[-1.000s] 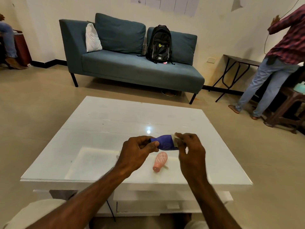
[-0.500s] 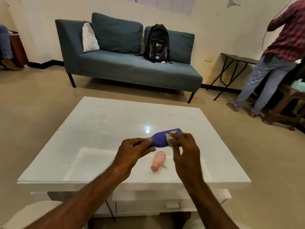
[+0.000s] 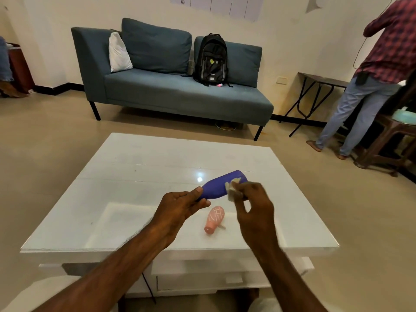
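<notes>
The left hand (image 3: pixel 180 208) is curled around the narrow neck end of a smooth, matte violet-blue bottle-shaped vase (image 3: pixel 216 188), thumb on top and fingers beneath, and holds it off the tabletop. The vase points away and to the right, with its wider base end highest and farthest from the person. The neck is hidden inside the grip, so its mouth cannot be seen.

The right hand (image 3: pixel 252 206) pinches a small crumpled pale scrap of cloth or paper (image 3: pixel 231 190) between thumb and fingertips. It presses the scrap against the vase's broad body, near the base. The remaining fingers are loosely bent below.

Just beneath the two hands, and apart from them, a salmon-pink bottle-shaped vase with thin white crossing lines (image 3: pixel 215 219) lies on its side on the glossy white square coffee table (image 3: pixel 135 176). Its neck points toward the person.

There are two vases, one violet-blue and held, one pink and lying down. There is one scrap, and both hands are at work on the violet-blue vase.

Beyond the table stands one teal fabric sofa (image 3: pixel 180 97). One black backpack (image 3: pixel 211 60) sits upright on its seat, and one white cushion (image 3: pixel 119 54) leans at its left end. At the far right, a person in a red checked shirt and pale jeans (image 3: pixel 371 86) stands beside a dark folding side table (image 3: pixel 322 78).
</notes>
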